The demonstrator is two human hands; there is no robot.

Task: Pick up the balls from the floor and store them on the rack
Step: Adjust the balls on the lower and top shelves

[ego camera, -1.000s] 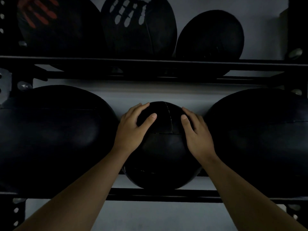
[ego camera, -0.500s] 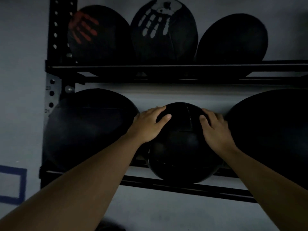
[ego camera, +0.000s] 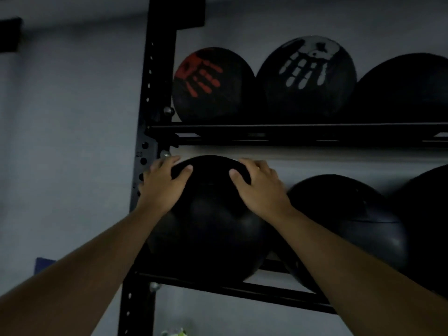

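A large black ball (ego camera: 208,229) rests at the left end of the lower shelf of a black metal rack (ego camera: 160,69), right beside the upright post. My left hand (ego camera: 163,187) lies on the ball's upper left and my right hand (ego camera: 260,187) on its upper right. Both palms press on it with fingers spread over the top. Another black ball (ego camera: 346,226) sits to its right, touching it, and a third black ball (ego camera: 431,226) is cut off at the right edge.
The upper shelf (ego camera: 291,134) carries three black balls: one with a red handprint (ego camera: 211,86), one with a white handprint (ego camera: 306,76), one plain (ego camera: 407,88). A grey wall lies behind and to the left, with a blue mark (ego camera: 42,264) low down.
Both hands have left the smaller middle ball and now sit on the large ball at the left end. The view has swung left, showing the rack's post.
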